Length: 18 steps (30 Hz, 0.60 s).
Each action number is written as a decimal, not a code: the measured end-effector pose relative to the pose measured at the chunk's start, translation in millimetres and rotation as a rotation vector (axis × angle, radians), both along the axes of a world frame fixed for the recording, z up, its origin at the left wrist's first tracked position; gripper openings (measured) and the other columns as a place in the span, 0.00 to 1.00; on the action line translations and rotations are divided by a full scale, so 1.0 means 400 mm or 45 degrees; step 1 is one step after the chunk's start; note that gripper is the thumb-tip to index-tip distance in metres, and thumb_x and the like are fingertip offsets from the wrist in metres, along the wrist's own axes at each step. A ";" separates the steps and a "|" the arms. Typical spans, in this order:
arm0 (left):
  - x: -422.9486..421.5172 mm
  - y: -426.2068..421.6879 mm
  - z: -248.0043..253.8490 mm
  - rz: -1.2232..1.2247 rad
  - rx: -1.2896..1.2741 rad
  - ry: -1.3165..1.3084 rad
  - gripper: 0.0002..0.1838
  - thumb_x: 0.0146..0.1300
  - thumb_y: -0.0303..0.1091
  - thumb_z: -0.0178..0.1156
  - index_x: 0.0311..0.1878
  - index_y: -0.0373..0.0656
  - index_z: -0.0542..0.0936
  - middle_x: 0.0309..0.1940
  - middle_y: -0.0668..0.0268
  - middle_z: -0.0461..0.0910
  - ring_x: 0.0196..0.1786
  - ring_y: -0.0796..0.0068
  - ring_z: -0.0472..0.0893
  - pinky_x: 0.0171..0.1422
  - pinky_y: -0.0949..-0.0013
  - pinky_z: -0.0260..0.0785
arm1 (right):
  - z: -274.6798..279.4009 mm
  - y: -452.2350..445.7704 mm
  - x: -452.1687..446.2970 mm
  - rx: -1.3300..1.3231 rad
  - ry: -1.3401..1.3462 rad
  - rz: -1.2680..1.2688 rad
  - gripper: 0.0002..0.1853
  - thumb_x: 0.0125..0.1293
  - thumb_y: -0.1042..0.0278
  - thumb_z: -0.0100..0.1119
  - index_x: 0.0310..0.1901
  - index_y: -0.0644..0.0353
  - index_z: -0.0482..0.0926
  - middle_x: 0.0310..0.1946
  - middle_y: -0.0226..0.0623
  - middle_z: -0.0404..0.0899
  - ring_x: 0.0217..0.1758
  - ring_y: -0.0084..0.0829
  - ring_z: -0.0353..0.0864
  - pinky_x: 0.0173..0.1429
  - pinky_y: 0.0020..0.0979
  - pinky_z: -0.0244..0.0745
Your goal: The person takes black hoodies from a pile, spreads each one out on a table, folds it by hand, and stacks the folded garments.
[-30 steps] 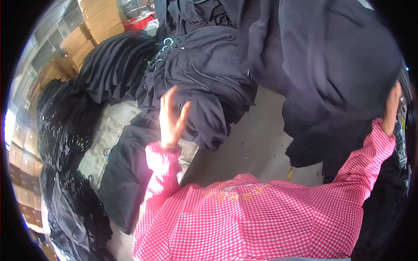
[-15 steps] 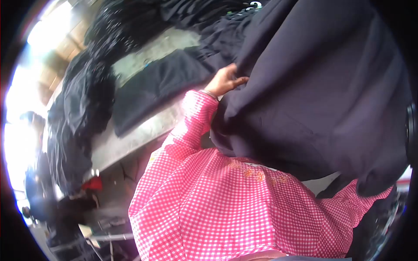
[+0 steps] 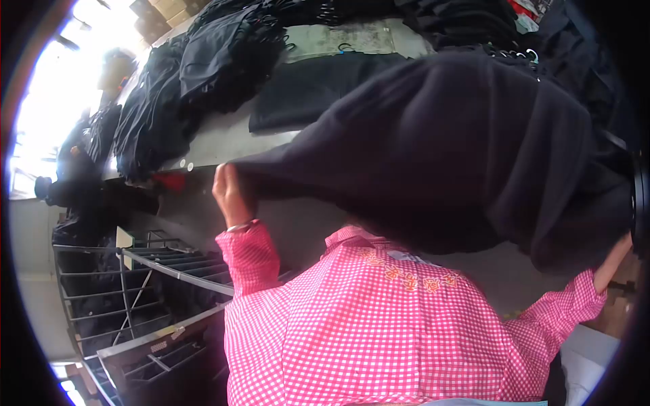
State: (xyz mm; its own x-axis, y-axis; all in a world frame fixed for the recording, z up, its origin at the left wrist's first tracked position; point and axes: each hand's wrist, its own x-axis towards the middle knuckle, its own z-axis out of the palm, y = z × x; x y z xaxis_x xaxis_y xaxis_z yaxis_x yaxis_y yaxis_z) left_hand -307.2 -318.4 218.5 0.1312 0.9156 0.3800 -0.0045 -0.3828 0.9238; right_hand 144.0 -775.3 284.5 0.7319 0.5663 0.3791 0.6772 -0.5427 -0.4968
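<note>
A large dark garment (image 3: 433,155) is stretched across the front of my body, its exact kind unclear. My left hand (image 3: 230,193) is closed on its left end, with the cloth pulled into a narrow point there. At the far right edge, my right hand (image 3: 617,257) shows only in part beside the garment's right end; its fingers are hidden. Behind the held cloth, a folded dark garment (image 3: 305,91) with a hanger hook lies on the table (image 3: 230,135).
Piles of dark garments (image 3: 223,61) on hangers cover the table's left and back. More dark clothes (image 3: 460,24) lie at the back right. A metal rack (image 3: 169,274) stands low on the left. Cardboard boxes (image 3: 159,13) are stacked at the far left.
My left hand has moved left and toward my body, drawing the garment's end out with it. The cloth has come down from upright to stretched sideways. My view has shifted.
</note>
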 end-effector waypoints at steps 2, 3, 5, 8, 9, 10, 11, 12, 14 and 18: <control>0.046 0.059 0.018 0.093 -0.170 -0.253 0.08 0.66 0.33 0.50 0.33 0.40 0.75 0.28 0.68 0.75 0.32 0.80 0.69 0.43 0.77 0.61 | 0.045 0.132 0.086 -0.013 -0.004 0.096 0.19 0.62 0.66 0.51 0.54 0.64 0.74 0.46 0.40 0.79 0.44 0.30 0.77 0.51 0.27 0.68; 0.014 0.092 0.018 0.126 -0.118 -0.258 0.08 0.66 0.32 0.50 0.33 0.41 0.74 0.29 0.68 0.75 0.32 0.81 0.69 0.43 0.78 0.62 | 0.056 0.183 0.096 -0.004 -0.001 0.138 0.19 0.62 0.66 0.51 0.54 0.64 0.74 0.46 0.40 0.79 0.44 0.30 0.77 0.51 0.27 0.68; -0.052 0.162 0.029 0.102 -0.135 -0.460 0.08 0.67 0.33 0.49 0.33 0.42 0.73 0.30 0.69 0.76 0.33 0.81 0.72 0.43 0.76 0.64 | 0.084 0.289 0.105 0.016 -0.010 0.213 0.19 0.62 0.67 0.51 0.53 0.64 0.74 0.46 0.40 0.79 0.43 0.30 0.77 0.50 0.27 0.69; -0.143 0.291 0.062 0.182 -0.140 -0.333 0.07 0.68 0.34 0.50 0.34 0.43 0.74 0.31 0.69 0.77 0.34 0.80 0.74 0.44 0.75 0.66 | 0.134 0.483 0.125 0.054 -0.023 0.351 0.18 0.61 0.68 0.51 0.53 0.64 0.75 0.45 0.40 0.80 0.42 0.30 0.77 0.49 0.27 0.69; -0.170 0.374 0.053 0.222 -0.136 -0.251 0.08 0.68 0.34 0.50 0.34 0.43 0.74 0.32 0.68 0.78 0.34 0.80 0.74 0.44 0.75 0.66 | 0.151 0.565 0.142 0.065 -0.028 0.400 0.18 0.61 0.68 0.51 0.52 0.64 0.75 0.45 0.39 0.80 0.42 0.29 0.77 0.49 0.27 0.69; -0.167 0.450 0.045 0.204 -0.151 -0.248 0.08 0.68 0.34 0.50 0.34 0.43 0.74 0.32 0.68 0.78 0.34 0.80 0.74 0.44 0.75 0.66 | 0.165 0.656 0.168 0.073 -0.029 0.449 0.18 0.61 0.69 0.51 0.52 0.64 0.75 0.44 0.39 0.80 0.42 0.29 0.78 0.49 0.27 0.69; -0.165 0.528 0.037 0.232 -0.146 -0.194 0.08 0.68 0.35 0.50 0.35 0.42 0.74 0.32 0.69 0.78 0.34 0.81 0.74 0.44 0.75 0.66 | 0.175 0.745 0.192 0.084 -0.034 0.492 0.18 0.61 0.69 0.51 0.52 0.63 0.75 0.44 0.39 0.81 0.42 0.29 0.78 0.49 0.27 0.70; -0.161 0.607 0.026 0.259 -0.145 -0.134 0.09 0.69 0.36 0.51 0.36 0.42 0.75 0.33 0.69 0.78 0.34 0.81 0.74 0.43 0.75 0.66 | 0.171 0.842 0.226 0.090 -0.032 0.535 0.17 0.61 0.69 0.51 0.52 0.63 0.76 0.44 0.39 0.81 0.41 0.29 0.78 0.48 0.27 0.70; -0.147 0.808 -0.046 0.247 -0.105 0.090 0.09 0.68 0.36 0.51 0.37 0.42 0.75 0.33 0.69 0.79 0.34 0.80 0.75 0.43 0.75 0.67 | 0.119 1.065 0.331 0.083 -0.018 0.613 0.17 0.61 0.70 0.51 0.51 0.63 0.76 0.44 0.39 0.81 0.41 0.29 0.78 0.48 0.27 0.70; -0.036 1.153 -0.289 0.299 0.045 0.932 0.07 0.66 0.33 0.52 0.42 0.42 0.77 0.33 0.67 0.78 0.34 0.73 0.77 0.42 0.71 0.68 | -0.201 1.521 0.581 -0.148 0.040 0.571 0.15 0.60 0.69 0.52 0.48 0.60 0.78 0.41 0.33 0.82 0.39 0.30 0.79 0.46 0.28 0.70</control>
State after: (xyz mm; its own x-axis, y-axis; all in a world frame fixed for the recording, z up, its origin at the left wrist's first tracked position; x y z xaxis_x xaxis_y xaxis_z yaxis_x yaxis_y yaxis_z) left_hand -321.5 142.7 103.0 0.1640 0.9395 0.3008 0.6882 -0.3275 0.6475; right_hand 376.3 -166.8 204.1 0.4148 0.8670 0.2759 0.8434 -0.2527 -0.4741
